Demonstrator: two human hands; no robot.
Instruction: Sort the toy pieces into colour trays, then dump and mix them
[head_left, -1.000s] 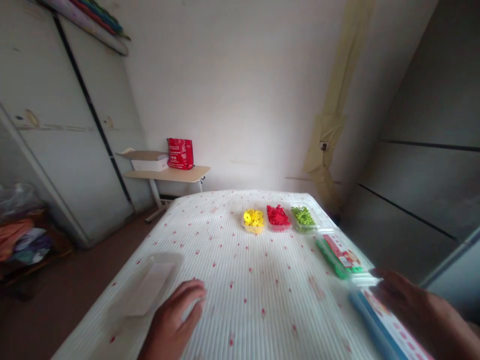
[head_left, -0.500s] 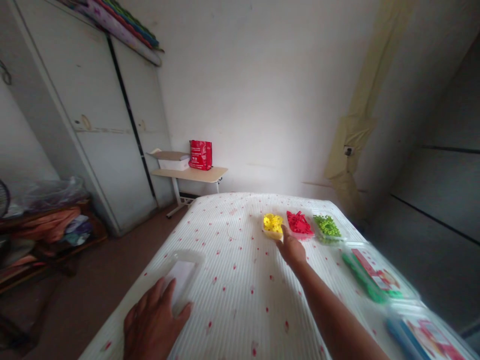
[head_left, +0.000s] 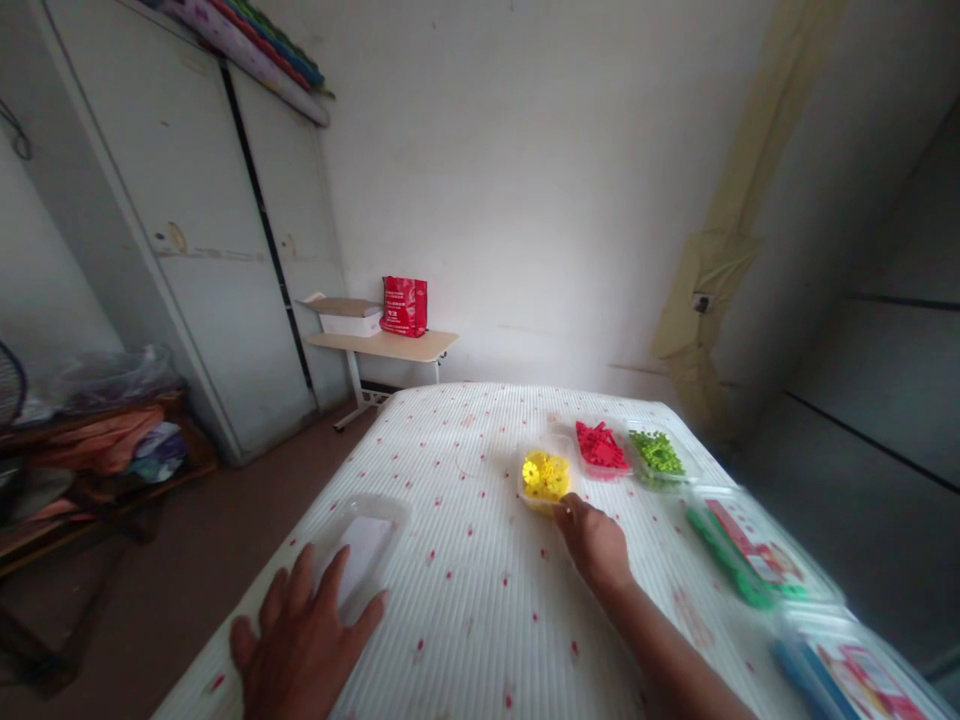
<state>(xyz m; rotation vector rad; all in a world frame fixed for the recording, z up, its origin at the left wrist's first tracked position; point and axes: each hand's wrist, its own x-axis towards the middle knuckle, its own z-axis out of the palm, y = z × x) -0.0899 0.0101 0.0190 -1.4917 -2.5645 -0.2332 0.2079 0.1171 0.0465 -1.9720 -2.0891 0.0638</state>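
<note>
My right hand (head_left: pixel 594 540) pinches the near right edge of a clear plastic box of yellow pieces (head_left: pixel 546 476), some of them flower-shaped. The box stands on the white, red-dotted cover (head_left: pixel 465 560). My left hand (head_left: pixel 307 630) has its fingers spread at the near end of a clear plastic tray (head_left: pixel 394 512) with a pale flat insert (head_left: pixel 361 550); whether it touches the tray I cannot tell. Beyond the right hand stand a box of red pieces (head_left: pixel 600 446) and a box of light green pieces (head_left: pixel 656 455).
At the right edge lie a lidded box of green pieces (head_left: pixel 761 550) and a lidded box of blue pieces (head_left: pixel 847 665). A small table (head_left: pixel 405 345) behind holds a red bag (head_left: pixel 405 306) and a white box (head_left: pixel 351 322). A cabinet (head_left: pixel 202 330) stands left.
My right hand has closed on the edge of the yellow box, which has come nearer to me, away from the red box. The fingers of my left hand have spread wider.
</note>
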